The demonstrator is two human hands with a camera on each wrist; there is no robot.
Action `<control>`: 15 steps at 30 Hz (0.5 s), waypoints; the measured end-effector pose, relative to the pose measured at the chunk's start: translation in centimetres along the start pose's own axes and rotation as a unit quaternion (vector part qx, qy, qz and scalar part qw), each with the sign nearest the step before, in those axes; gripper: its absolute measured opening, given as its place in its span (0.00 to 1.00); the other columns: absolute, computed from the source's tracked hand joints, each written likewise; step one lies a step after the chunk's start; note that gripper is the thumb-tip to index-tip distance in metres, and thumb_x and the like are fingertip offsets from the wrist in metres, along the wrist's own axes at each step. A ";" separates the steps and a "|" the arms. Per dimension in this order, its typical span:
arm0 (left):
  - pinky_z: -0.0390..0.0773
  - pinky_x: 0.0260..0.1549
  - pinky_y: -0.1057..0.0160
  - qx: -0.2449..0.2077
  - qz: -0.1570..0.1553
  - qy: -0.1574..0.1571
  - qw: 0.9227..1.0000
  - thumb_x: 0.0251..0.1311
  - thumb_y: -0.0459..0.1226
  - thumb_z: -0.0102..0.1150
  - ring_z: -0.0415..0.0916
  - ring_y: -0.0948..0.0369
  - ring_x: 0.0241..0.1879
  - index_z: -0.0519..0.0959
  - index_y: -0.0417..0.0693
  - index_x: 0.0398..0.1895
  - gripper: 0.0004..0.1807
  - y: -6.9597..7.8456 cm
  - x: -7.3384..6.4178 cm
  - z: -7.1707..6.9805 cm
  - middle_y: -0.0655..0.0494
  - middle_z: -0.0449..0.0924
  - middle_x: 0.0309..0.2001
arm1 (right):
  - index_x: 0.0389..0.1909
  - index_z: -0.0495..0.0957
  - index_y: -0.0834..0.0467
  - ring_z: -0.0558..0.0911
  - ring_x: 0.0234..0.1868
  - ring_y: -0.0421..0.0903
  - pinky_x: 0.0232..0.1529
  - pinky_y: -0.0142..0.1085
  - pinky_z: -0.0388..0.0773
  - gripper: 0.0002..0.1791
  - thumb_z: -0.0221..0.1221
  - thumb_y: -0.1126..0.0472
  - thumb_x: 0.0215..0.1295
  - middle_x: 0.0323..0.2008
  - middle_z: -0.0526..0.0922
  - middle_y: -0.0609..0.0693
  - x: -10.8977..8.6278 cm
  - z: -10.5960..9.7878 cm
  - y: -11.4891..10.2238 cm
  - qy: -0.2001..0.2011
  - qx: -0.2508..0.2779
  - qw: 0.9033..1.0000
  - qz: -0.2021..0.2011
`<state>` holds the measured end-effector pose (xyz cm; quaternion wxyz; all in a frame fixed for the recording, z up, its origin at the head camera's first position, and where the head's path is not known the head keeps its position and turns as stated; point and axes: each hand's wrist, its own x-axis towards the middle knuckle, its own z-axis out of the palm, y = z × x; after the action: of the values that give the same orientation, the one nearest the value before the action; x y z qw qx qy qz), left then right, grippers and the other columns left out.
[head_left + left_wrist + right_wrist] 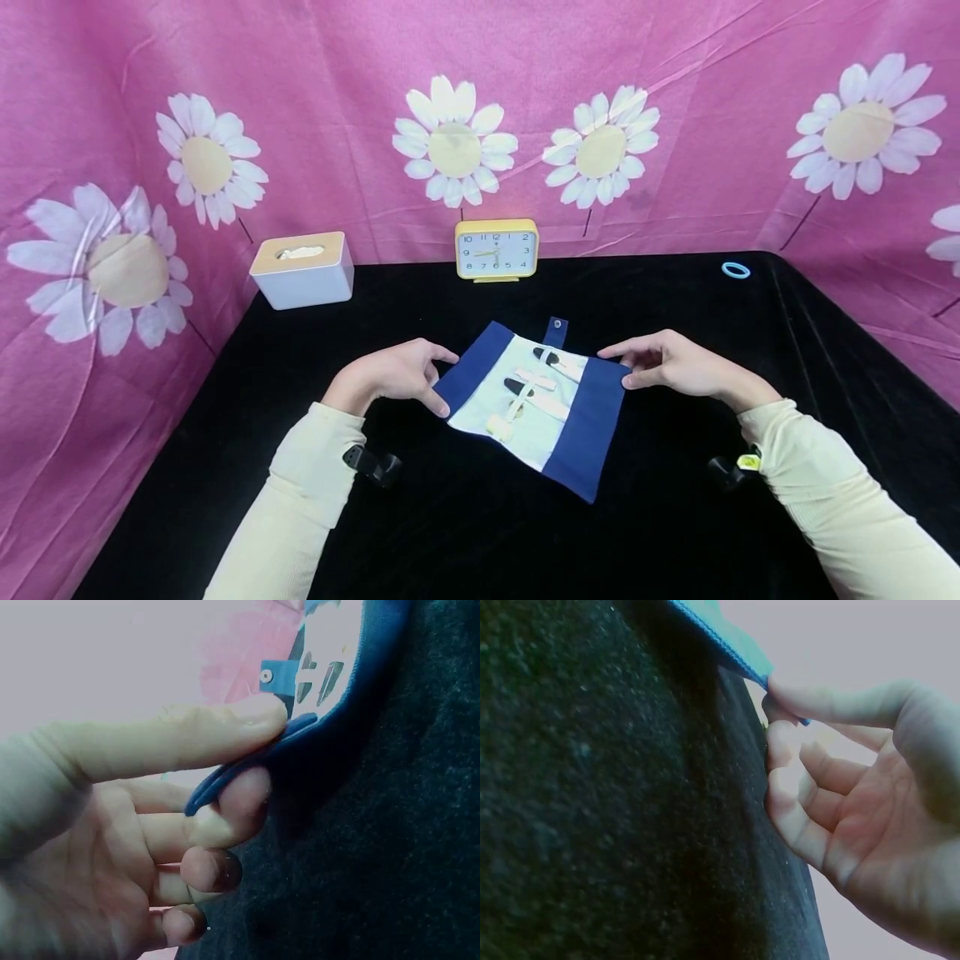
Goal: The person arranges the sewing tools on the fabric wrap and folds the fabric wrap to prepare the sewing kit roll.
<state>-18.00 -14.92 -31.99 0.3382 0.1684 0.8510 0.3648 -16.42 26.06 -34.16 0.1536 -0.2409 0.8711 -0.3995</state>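
**Left hand (408, 372) and right hand (667, 362) pinch an unfolded navy fabric pouch (588, 429)**

The left hand grips the pouch's left edge between thumb and fingers; the right hand pinches its upper-right corner. The pouch sits tilted at the centre of the head view, over a black-covered bench (465, 542). Two black-tipped tools (519, 387) lie against its pale lining (480, 408), and a snap strap (556, 332) sticks out from its top edge. Cream sleeves (311, 467) cover both forearms. Farther out, a yellow-framed clock (497, 252) stands upper centre, a tissue box (303, 283) upper left, and a blue ring (736, 270) lies upper right. Behind hangs pink daisy-print cloth (330, 92).
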 end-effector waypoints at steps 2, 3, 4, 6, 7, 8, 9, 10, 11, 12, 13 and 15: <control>0.74 0.40 0.65 0.005 0.003 -0.003 1.000 0.48 0.28 0.76 0.71 0.62 0.27 0.63 0.37 0.74 0.47 0.1 0.1 0.2 0.56 0.73 0.22 | 0.59 0.79 0.65 0.79 0.33 0.38 0.34 0.33 0.79 0.24 0.67 0.66 0.61 0.35 0.84 0.51 0.0 -0.2 0.1 0.007 0.001 1.000 0.002; 0.74 0.40 0.65 0.007 0.004 -0.004 1.000 0.48 0.28 0.76 0.71 0.62 0.26 0.63 0.37 0.74 0.47 0.2 0.1 0.3 0.57 0.73 0.21 | 0.59 0.79 0.65 0.80 0.33 0.38 0.34 0.33 0.79 0.24 0.67 0.67 0.62 0.35 0.83 0.51 0.0 -0.2 0.2 0.009 0.004 1.000 0.003; 0.74 0.39 0.65 0.009 0.006 -0.004 1.000 0.47 0.28 0.76 0.70 0.63 0.25 0.64 0.36 0.73 0.47 0.2 0.2 0.3 0.57 0.72 0.20 | 0.59 0.79 0.65 0.80 0.33 0.39 0.34 0.33 0.80 0.23 0.66 0.67 0.62 0.35 0.83 0.51 0.1 -0.3 0.2 0.012 0.008 1.000 0.006; 0.73 0.38 0.66 0.013 0.009 -0.004 1.000 0.46 0.28 0.76 0.69 0.63 0.24 0.64 0.35 0.72 0.47 0.1 0.3 0.5 0.57 0.71 0.20 | 0.60 0.79 0.65 0.79 0.32 0.39 0.33 0.34 0.80 0.23 0.65 0.68 0.62 0.35 0.82 0.51 0.2 -0.4 0.4 0.013 0.017 1.000 0.012; 0.73 0.37 0.66 0.015 0.009 -0.004 1.000 0.45 0.28 0.77 0.69 0.63 0.24 0.65 0.35 0.72 0.48 0.1 0.4 0.6 0.57 0.71 0.19 | 0.60 0.79 0.65 0.79 0.31 0.39 0.33 0.34 0.79 0.23 0.65 0.68 0.63 0.35 0.82 0.51 0.2 -0.4 0.5 0.013 0.019 1.000 0.016; 0.73 0.36 0.66 0.016 0.007 -0.004 1.000 0.45 0.28 0.77 0.69 0.63 0.24 0.65 0.35 0.72 0.48 0.1 0.4 0.6 0.57 0.72 0.19 | 0.60 0.79 0.65 0.79 0.30 0.39 0.32 0.34 0.79 0.23 0.64 0.68 0.63 0.34 0.81 0.51 0.3 -0.5 0.6 0.013 0.022 1.000 0.019; 0.73 0.36 0.66 0.015 0.005 -0.005 1.000 0.45 0.29 0.77 0.69 0.64 0.24 0.64 0.35 0.72 0.48 0.1 0.5 0.7 0.57 0.73 0.20 | 0.61 0.78 0.65 0.78 0.30 0.40 0.32 0.34 0.79 0.23 0.64 0.69 0.64 0.34 0.81 0.51 0.4 -0.5 0.7 0.013 0.024 0.999 0.021; 0.73 0.35 0.66 0.014 0.003 -0.006 1.000 0.45 0.29 0.77 0.70 0.64 0.24 0.64 0.35 0.73 0.48 0.2 0.5 0.8 0.57 0.74 0.20 | 0.61 0.78 0.66 0.78 0.30 0.40 0.32 0.34 0.79 0.23 0.63 0.69 0.64 0.34 0.81 0.52 0.5 -0.6 0.8 0.014 0.023 0.999 0.023; 0.74 0.35 0.66 0.014 0.001 -0.009 1.000 0.45 0.29 0.77 0.71 0.63 0.25 0.64 0.35 0.73 0.48 0.2 0.6 0.9 0.57 0.75 0.20 | 0.61 0.78 0.66 0.78 0.30 0.40 0.32 0.34 0.79 0.23 0.63 0.69 0.64 0.34 0.81 0.52 0.6 -0.6 0.9 0.014 0.022 0.999 0.026; 0.75 0.35 0.66 0.012 -0.004 -0.010 1.000 0.46 0.29 0.77 0.72 0.63 0.25 0.64 0.35 0.73 0.49 0.2 0.6 0.9 0.56 0.77 0.21 | 0.61 0.78 0.66 0.78 0.31 0.40 0.33 0.34 0.79 0.23 0.62 0.69 0.65 0.35 0.82 0.52 0.8 -0.7 0.9 0.014 0.021 0.999 0.028; 0.76 0.35 0.66 0.012 -0.006 -0.011 1.000 0.46 0.29 0.77 0.73 0.63 0.26 0.63 0.35 0.73 0.49 0.2 0.6 1.0 0.56 0.79 0.22 | 0.61 0.78 0.66 0.79 0.31 0.40 0.33 0.34 0.79 0.23 0.61 0.69 0.65 0.35 0.83 0.52 0.9 -0.8 1.0 0.016 0.020 0.999 0.030; 0.77 0.35 0.65 0.010 -0.008 -0.014 1.000 0.47 0.29 0.76 0.76 0.63 0.27 0.63 0.35 0.73 0.48 0.2 0.6 1.1 0.54 0.82 0.24 | 0.62 0.77 0.67 0.79 0.33 0.40 0.34 0.35 0.80 0.23 0.61 0.70 0.65 0.36 0.84 0.53 1.2 -0.9 1.1 0.018 0.020 0.999 0.031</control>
<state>-17.68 -13.90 -32.66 0.3514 0.1704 0.8508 0.3516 -18.14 26.57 -34.52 0.1549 -0.2040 0.8726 -0.4159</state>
